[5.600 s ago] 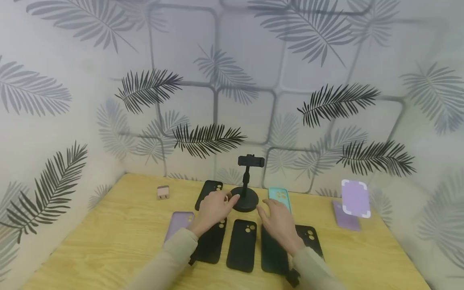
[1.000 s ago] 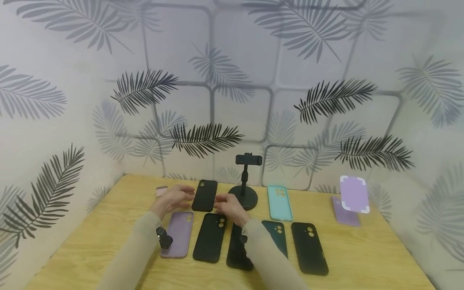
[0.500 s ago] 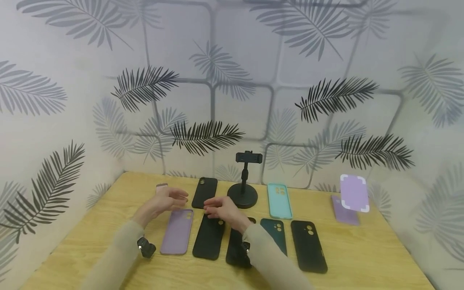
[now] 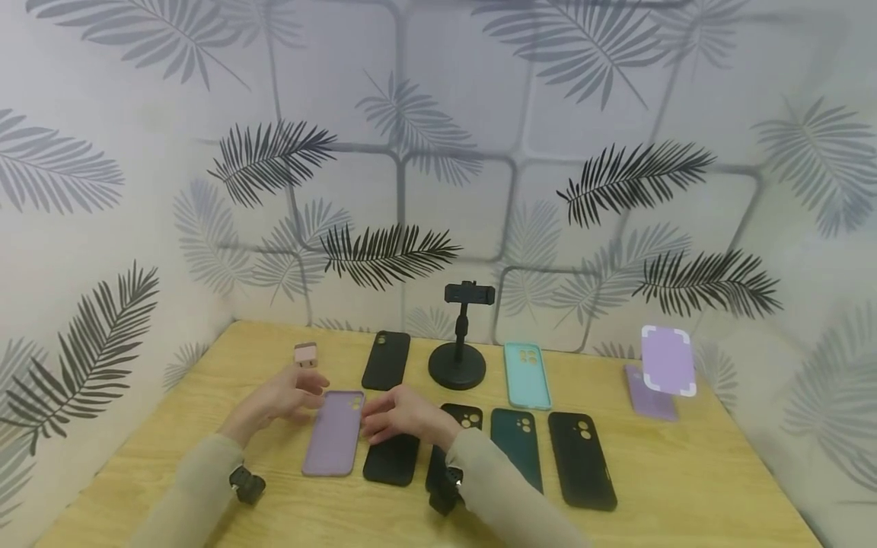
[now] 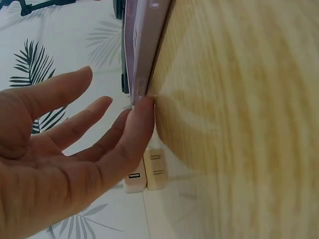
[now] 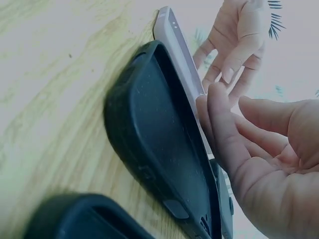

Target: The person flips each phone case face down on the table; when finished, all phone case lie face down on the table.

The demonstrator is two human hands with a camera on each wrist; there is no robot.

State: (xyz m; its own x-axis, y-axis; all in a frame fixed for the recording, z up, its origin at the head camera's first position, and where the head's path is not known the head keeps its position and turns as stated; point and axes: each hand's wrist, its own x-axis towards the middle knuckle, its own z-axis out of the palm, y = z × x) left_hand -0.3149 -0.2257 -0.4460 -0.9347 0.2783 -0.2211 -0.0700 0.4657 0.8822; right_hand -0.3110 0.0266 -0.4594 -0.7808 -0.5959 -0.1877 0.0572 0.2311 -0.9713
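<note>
A purple phone case [image 4: 332, 443] lies on the table, hollow side up, between my two hands. My left hand [image 4: 291, 394] is at its upper left edge, fingers loosely bent; in the left wrist view a fingertip is at the case's edge [image 5: 149, 55], contact unclear. My right hand [image 4: 406, 415] hovers over a black phone case [image 4: 392, 463], fingers pointing at the purple case's right edge. In the right wrist view the black case [image 6: 164, 124] lies below the right hand, and the left hand [image 6: 239, 45] shows beyond. Neither hand holds anything.
A black phone case [image 4: 387, 361], a black phone stand [image 4: 457, 367] and an aqua case [image 4: 527, 377] stand or lie behind. More dark cases [image 4: 582, 460] lie in the front row. A pink charger [image 4: 305, 355] is at back left, a purple stand [image 4: 668, 361] at right.
Both hands have moved left and nearer, from beside the back black case to the purple case. Since the oldest frame, that black case's camera holes have gone from upper right to upper left.
</note>
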